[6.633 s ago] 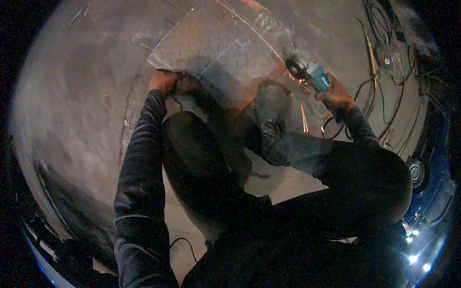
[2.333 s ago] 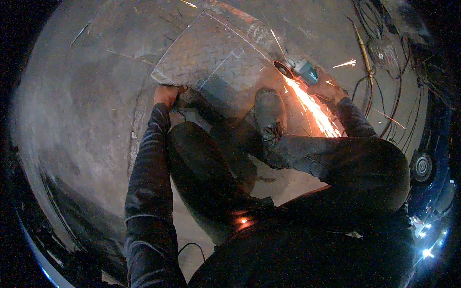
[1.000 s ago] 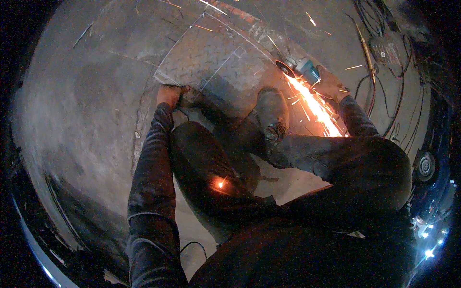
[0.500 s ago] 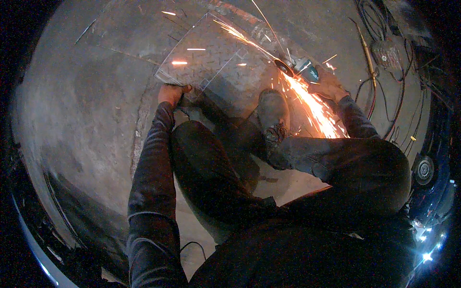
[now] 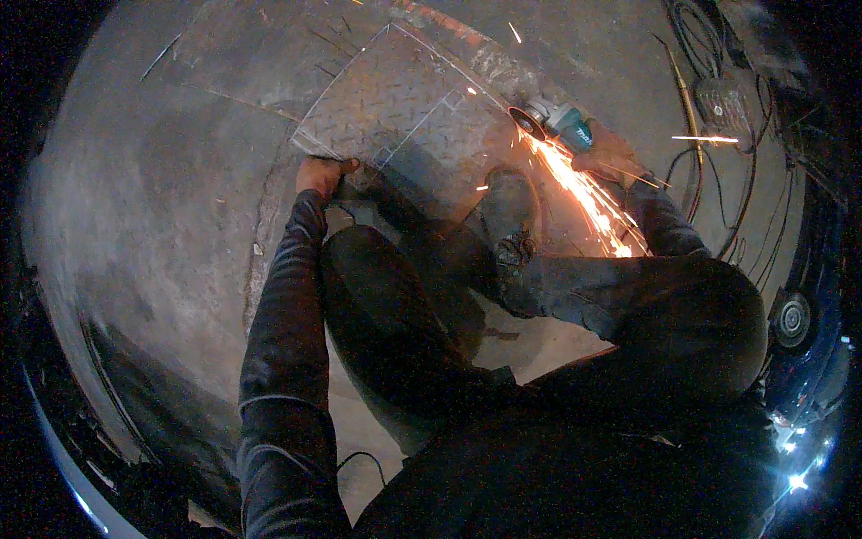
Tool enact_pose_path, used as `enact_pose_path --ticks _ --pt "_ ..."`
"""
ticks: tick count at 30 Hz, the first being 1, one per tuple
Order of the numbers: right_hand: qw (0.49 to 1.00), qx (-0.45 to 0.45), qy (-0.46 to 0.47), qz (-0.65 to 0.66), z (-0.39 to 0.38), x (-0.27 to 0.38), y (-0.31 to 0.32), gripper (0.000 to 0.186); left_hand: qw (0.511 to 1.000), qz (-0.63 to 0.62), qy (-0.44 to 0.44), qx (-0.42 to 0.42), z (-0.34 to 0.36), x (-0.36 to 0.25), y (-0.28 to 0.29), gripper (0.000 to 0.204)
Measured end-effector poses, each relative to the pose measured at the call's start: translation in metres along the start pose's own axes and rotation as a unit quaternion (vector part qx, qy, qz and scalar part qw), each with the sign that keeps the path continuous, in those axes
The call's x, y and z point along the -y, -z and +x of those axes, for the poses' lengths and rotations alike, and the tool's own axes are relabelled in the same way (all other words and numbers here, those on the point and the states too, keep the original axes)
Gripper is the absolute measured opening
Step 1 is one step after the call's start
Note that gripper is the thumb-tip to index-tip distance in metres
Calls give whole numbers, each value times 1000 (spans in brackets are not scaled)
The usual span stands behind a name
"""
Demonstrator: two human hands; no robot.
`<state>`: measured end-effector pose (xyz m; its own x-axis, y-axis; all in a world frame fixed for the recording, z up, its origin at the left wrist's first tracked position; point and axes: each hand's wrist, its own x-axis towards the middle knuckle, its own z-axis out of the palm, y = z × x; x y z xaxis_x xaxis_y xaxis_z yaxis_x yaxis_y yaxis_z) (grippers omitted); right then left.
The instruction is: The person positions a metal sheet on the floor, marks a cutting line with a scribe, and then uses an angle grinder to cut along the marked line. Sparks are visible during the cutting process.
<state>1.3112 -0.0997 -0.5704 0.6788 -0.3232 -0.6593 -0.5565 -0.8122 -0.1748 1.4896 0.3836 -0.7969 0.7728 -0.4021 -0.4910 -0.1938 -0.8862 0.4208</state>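
A tread-patterned steel plate (image 5: 377,99) with white marked lines lies ahead of my legs. My left hand (image 5: 321,175) has its fingers closed on the plate's near left edge. My right hand (image 5: 609,154) grips a teal angle grinder (image 5: 564,126). The grinder's disc meets the plate's right edge, throwing a bright stream of orange sparks down toward my bent right leg (image 5: 655,305). My boot (image 5: 510,211) rests just left of that stream, over the near part of the plate.
A long brass torch (image 5: 682,90) lies at the right with black hoses (image 5: 700,36) and a ribbed metal object (image 5: 723,103). Cables run along the right. A dark blue body with a wheel (image 5: 792,319) stands at the right rim. A thin rod (image 5: 157,60) lies at upper left.
Sparks have grown from a small spray to a long stream since the earliest frame. The grinder has shifted slightly left. In the last second the sparks' pattern varies; both hands barely move.
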Motion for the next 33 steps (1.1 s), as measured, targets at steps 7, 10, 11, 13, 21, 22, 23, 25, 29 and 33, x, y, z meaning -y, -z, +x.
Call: enact_pose_path --ticks 7,10,11,13,21,22,23,25,29,33 --pt "999 -43 12 -20 4 -7 -12 92 996 56 -64 -20 -10 -7 3 73" --pt "998 -36 42 -4 4 -20 -15 92 997 -72 4 -9 -23 -22 15 72" --pt "998 -32 53 11 2 -17 -13 92 997 -73 4 -21 -28 -25 18 71" --pt "997 -36 58 19 0 -16 -11 91 996 -75 -1 -47 -31 -26 19 69" --pt "998 -45 26 -33 -13 9 -6 92 999 20 20 -16 -27 -12 18 66" --pt "999 -39 23 -30 -12 8 -5 93 999 37 0 -20 -25 -9 16 66" --pt "999 -33 20 -27 -9 7 -5 94 1000 3 26 -4 -24 -6 14 66" --pt "999 -27 2 -27 -9 0 -4 95 995 11 72 61 -28 -40 26 64" --pt "998 -34 53 -7 11 -21 -11 97 998 -29 -42 -32 -26 -23 15 57" --pt "990 -56 126 11 10 -15 -14 95 998 33 -46 -10 -18 -7 5 59"
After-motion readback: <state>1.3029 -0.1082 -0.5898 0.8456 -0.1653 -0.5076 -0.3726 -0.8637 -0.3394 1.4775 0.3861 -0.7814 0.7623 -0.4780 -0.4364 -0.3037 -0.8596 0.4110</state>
